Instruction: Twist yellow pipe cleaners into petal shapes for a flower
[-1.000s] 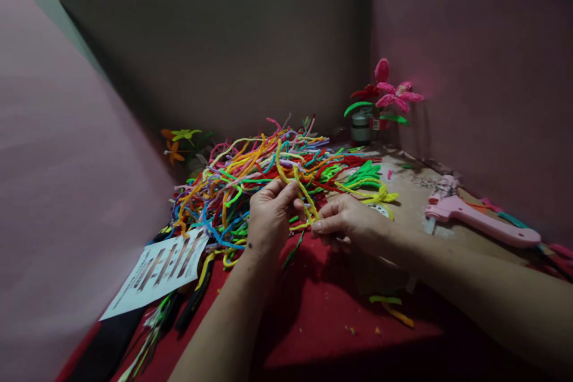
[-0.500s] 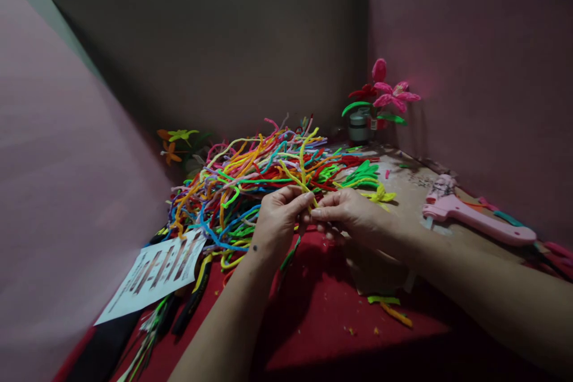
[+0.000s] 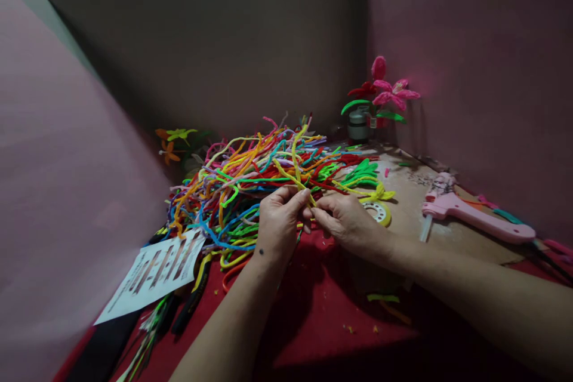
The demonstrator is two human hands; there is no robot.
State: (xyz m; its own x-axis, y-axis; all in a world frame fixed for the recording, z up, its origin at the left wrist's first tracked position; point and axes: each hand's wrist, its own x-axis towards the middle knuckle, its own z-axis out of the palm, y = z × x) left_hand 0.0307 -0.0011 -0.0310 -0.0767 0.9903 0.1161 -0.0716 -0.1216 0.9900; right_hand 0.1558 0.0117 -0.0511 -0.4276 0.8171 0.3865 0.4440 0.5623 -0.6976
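Observation:
Between my two hands is a yellow pipe cleaner, its fuzzy ends crossing and sticking up above my fingers. My left hand pinches it from the left, thumb over the fingers. From the right, my right hand closes thumb and fingertips on its lower part, close to the left fingertips. The exact grip point is partly hidden by the fingers. Just behind the hands lies a big tangled heap of coloured pipe cleaners. A yellow pipe-cleaner flower shape lies beyond my right hand.
A pink glue gun rests on the cardboard at right. Near my right wrist sits a yellow tape roll. A printed sheet and black-yellow pliers handles lie at left. Pink pipe-cleaner flowers stand at the back.
The upright yellow ends have tilted a little to the left. My right hand has turned and shifted slightly, and the tape roll now shows beside it.

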